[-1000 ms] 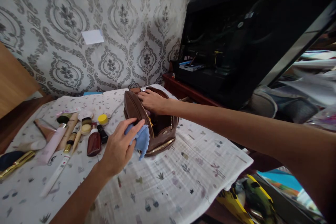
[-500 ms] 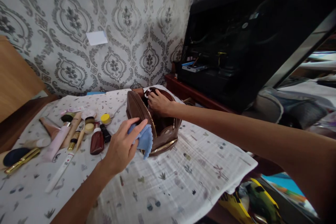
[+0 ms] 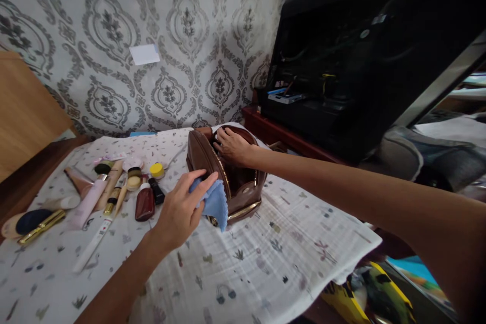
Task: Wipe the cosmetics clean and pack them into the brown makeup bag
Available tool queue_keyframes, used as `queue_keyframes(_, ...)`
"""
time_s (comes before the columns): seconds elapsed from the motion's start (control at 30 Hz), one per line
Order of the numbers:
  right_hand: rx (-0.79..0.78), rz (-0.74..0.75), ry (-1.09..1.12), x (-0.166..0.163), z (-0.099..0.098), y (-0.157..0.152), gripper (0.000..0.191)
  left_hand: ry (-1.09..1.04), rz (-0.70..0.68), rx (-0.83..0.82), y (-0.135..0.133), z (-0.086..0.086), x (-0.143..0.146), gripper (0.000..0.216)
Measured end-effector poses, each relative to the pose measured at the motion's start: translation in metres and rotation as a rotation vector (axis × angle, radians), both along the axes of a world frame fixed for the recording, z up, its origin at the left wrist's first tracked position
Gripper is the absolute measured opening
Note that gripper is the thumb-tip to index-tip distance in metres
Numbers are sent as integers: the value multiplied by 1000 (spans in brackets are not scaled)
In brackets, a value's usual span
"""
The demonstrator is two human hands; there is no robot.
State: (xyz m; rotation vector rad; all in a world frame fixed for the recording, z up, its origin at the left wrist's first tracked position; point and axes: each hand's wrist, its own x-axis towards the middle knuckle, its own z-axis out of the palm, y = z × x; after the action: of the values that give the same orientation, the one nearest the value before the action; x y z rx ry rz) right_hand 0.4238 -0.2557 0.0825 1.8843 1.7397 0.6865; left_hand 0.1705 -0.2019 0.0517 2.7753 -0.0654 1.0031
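A brown zippered toiletry bag (image 3: 201, 154) stands unzipped on the cloth-covered table, its gold zip teeth spread apart. My left hand (image 3: 181, 202) is closed on a small light-blue cloth (image 3: 216, 202) with a zigzag edge, against the bag's near left side. Inside the bag's mouth, my right hand (image 3: 233, 147) reaches toward the far end with bent fingers. Something small and shiny shows by its fingertips, but what the fingers hold is mostly hidden. Nearest to my left hand lie a dark red bottle (image 3: 145, 203) and a small black tube (image 3: 156, 191).
Several cosmetics lie at left, among them a pink tube (image 3: 89, 202), a white pen-like stick (image 3: 93, 245) and a yellow-lidded jar (image 3: 157, 170). A large black screen (image 3: 341, 61) stands at right. The patterned tablecloth (image 3: 243, 283) hangs over the table's right edge.
The view has shifted slightly, moving everything a little rightward. Within the bag my right hand has moved slightly, and less of the shiny thing shows. My left hand keeps the blue cloth.
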Motion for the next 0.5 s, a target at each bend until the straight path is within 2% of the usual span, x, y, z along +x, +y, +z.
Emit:
queue_keyframes(0.2, -41, -1, 65, 3, 6, 0, 57, 3, 1, -1, 0, 0, 0, 54)
queue_keyframes(0.33, -18, 33, 52, -4, 15, -3, 47, 14, 5, -35, 0, -2, -1, 56)
queue_keyframes(0.5, -20, 3, 8, -12, 19, -1, 38, 9, -5, -23, 0, -2, -1, 54)
